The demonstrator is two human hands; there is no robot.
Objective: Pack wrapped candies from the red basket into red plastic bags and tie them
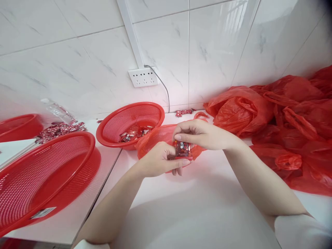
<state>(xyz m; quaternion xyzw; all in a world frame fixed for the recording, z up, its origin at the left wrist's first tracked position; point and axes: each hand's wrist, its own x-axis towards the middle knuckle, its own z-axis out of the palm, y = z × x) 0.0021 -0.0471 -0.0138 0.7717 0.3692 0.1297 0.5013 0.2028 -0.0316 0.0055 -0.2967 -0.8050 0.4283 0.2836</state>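
Between my two hands is a small, shiny red-and-black packet (pixel 183 149) with printing on it. My left hand (pixel 162 157) grips its lower edge, thumb on the front and fingers behind. At its upper edge, my right hand (pixel 193 134) pinches it between thumb and curled fingers. Just behind and beneath my hands a thin red plastic bag (pixel 153 140) lies on the white table (pixel 181 211). A red mesh basket (pixel 129 122) stands behind to the left, with several similar small packets (pixel 136 132) inside.
A larger red basket (pixel 49 180) is at the left, near a heap of small red packets (pixel 61 129) and a clear plastic bottle (pixel 58 110). Bundled red plastic bags (pixel 259 107) fill the right side. A few red packets (pixel 183 113) lie by the wall below a socket strip (pixel 143 77) with a cable.
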